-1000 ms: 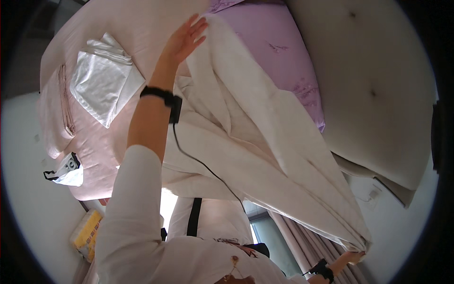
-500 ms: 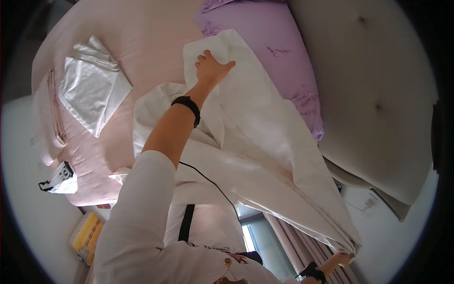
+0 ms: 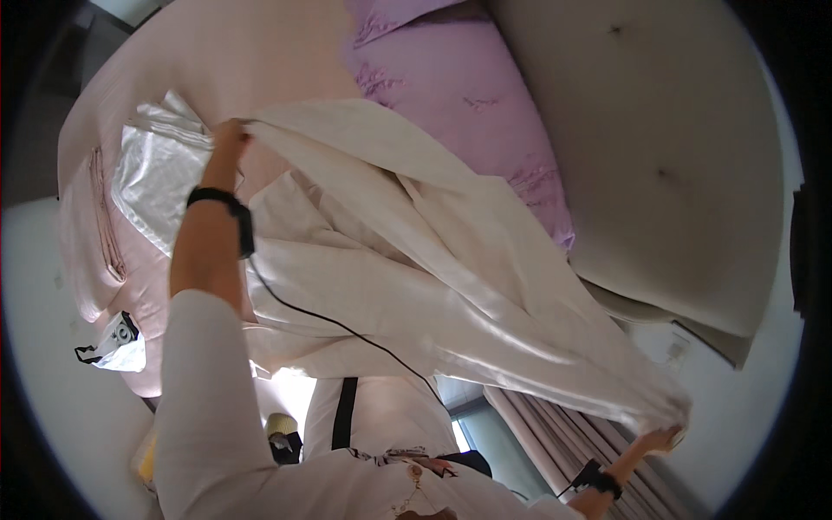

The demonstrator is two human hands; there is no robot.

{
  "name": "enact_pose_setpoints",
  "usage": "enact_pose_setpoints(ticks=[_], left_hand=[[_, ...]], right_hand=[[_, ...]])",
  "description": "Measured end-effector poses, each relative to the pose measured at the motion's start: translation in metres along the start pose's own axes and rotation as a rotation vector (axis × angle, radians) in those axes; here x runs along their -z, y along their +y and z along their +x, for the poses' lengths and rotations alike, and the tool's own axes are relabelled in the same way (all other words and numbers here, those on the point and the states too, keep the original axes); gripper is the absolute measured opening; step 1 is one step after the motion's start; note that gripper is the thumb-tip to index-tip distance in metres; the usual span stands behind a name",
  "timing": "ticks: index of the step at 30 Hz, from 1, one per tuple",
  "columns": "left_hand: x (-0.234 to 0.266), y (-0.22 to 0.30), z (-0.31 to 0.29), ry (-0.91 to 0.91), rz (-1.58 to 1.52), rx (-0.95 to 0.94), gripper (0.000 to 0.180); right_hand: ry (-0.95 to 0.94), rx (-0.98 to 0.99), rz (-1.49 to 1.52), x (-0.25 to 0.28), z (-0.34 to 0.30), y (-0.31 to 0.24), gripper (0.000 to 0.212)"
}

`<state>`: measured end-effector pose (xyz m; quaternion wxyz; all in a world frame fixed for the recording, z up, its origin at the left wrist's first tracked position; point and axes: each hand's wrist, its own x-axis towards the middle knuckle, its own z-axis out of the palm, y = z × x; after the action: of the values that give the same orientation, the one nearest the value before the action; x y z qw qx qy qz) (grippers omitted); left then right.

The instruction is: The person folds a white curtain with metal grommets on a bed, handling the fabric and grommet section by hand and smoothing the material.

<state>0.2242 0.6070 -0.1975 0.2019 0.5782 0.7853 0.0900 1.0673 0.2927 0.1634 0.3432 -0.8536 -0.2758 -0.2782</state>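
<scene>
A large cream-white bed sheet (image 3: pixel 407 251) stretches in loose folds across the bed, between my two hands. My left hand (image 3: pixel 230 141) is closed on one corner of it, beside a folded white satiny cloth (image 3: pixel 160 178). My right hand (image 3: pixel 663 440) grips the bunched opposite end at the lower right, off the bed's side. The sheet's near part hangs in front of my body. My wrists carry black bands, and a thin dark cable (image 3: pixel 347 329) runs from the left one over the sheet.
Under the cloths lies a pink bed sheet (image 3: pixel 260 52), with a purple pillow (image 3: pixel 468 113) against the grey padded headboard (image 3: pixel 641 156). At the left are a folded pink cloth (image 3: pixel 102 225) and a small white bag (image 3: pixel 121 345). Curtains (image 3: pixel 555 433) hang behind me at the lower right.
My left hand was spread on the sheet near the pillow; it has moved left and now grips a corner, pulling it across. My right hand has shifted slightly right and upward with its end.
</scene>
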Motion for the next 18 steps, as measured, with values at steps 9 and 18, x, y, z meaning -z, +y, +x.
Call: enact_pose_setpoints(ticks=[9, 18], left_hand=[[0.476, -0.097, -0.159, 0.958, 0.355, 0.175, 0.023], [0.618, -0.198, -0.545, 1.410, -0.406, 0.467, 0.025]], right_hand=[[-0.045, 0.372, 0.773, -0.057, 0.120, -0.279, 0.030], [0.054, 0.224, 1.008, 0.016, 0.190, -0.442, 0.045]])
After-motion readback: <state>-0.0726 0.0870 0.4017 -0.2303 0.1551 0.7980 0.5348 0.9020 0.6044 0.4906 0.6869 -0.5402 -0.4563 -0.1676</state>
